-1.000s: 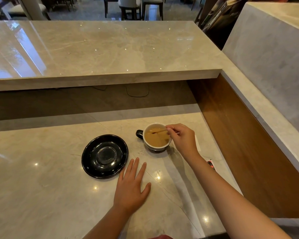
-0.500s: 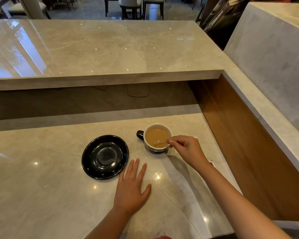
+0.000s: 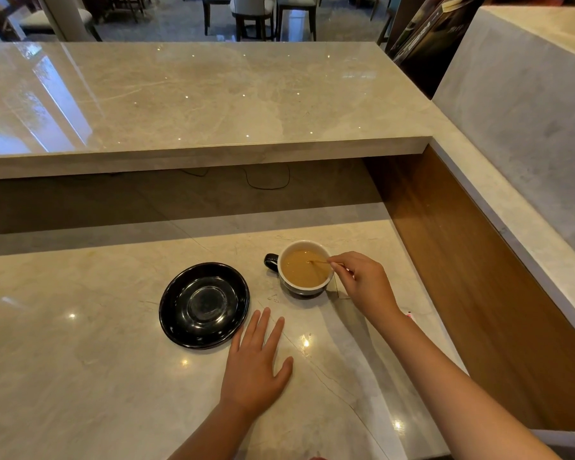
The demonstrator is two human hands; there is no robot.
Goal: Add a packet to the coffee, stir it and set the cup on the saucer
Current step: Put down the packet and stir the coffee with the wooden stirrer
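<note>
Right now my thumb and forefinger are pinched on a thin stick [image 3: 320, 262], right hand [image 3: 362, 282] hanging just past the cup [image 3: 304, 269] rim with the tip down in the milky coffee, so I'd call this the stirring step. My left hand [image 3: 256, 366] lies flat on the counter [image 3: 80, 360], fingers a bit spread, holding nothing, just beside the black saucer [image 3: 203, 305]. The cup sits on the counter right of the saucer, apart from it, handle facing it; next I'd guess the stick comes out and the cup gets lifted level onto the saucer's middle ring.

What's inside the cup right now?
Light brown coffee fills the cup, with a thin stirrer dipping in from the right hand. The cup's bottom is hidden.
</note>
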